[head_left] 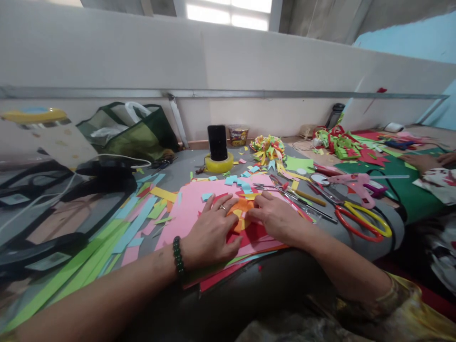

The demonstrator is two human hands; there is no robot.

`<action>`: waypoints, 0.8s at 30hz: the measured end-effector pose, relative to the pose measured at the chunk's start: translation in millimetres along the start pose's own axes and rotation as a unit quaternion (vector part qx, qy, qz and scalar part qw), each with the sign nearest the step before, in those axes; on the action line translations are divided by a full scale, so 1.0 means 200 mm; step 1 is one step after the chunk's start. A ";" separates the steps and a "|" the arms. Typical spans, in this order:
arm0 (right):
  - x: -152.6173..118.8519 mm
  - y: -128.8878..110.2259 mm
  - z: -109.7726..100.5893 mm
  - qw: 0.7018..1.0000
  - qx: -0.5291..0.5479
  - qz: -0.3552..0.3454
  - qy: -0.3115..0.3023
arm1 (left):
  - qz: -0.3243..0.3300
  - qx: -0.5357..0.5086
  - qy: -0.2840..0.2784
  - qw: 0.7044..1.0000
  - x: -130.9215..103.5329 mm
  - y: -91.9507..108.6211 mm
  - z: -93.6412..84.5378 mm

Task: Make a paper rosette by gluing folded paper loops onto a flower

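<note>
An orange paper piece with a small yellow shape on it lies over red paper on a pink sheet. My left hand rests on the papers at its left side, fingers stretched out and thumb apart, fingertips at the orange piece. A ring and a green bead bracelet are on this hand and wrist. My right hand is at the right edge of the orange piece, its fingers curled and pressed together on it. The fingertips partly hide the paper there.
Scissors, a pink glue gun and several slim tools lie to the right. Paper strips spread leftward. A phone stands in a yellow tape roll behind, near a paper-strip bundle. Another person's hand is at far right.
</note>
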State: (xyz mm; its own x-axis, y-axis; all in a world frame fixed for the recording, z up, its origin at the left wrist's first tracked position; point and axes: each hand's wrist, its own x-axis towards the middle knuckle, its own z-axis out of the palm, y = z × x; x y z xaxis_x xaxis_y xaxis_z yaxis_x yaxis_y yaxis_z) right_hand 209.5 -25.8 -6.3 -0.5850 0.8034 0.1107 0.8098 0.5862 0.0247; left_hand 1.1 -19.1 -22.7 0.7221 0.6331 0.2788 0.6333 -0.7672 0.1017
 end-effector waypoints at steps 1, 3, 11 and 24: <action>-0.03 0.02 0.00 0.999 0.011 0.000 0.042 | -0.001 0.000 -0.003 1.000 0.00 0.00 0.00; -0.12 0.07 -0.02 0.985 0.044 0.019 0.165 | 0.000 0.000 -0.011 1.000 0.00 0.00 0.00; -0.61 0.40 -0.19 0.810 0.017 0.385 0.442 | 0.027 -0.025 -0.012 0.999 0.00 -0.01 -0.02; -0.68 0.81 -0.09 0.781 0.104 0.599 0.144 | 0.037 -0.016 0.001 0.999 0.00 -0.02 -0.03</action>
State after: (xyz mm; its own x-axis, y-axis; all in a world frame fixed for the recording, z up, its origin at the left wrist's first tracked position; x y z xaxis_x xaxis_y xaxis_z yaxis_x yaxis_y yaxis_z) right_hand 421.2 -41.6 -0.1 0.6452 0.7490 0.1507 0.7257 -0.5391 -0.4274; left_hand -2.5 -16.4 -16.6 0.7661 0.5747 0.2879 0.5695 -0.8146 0.1105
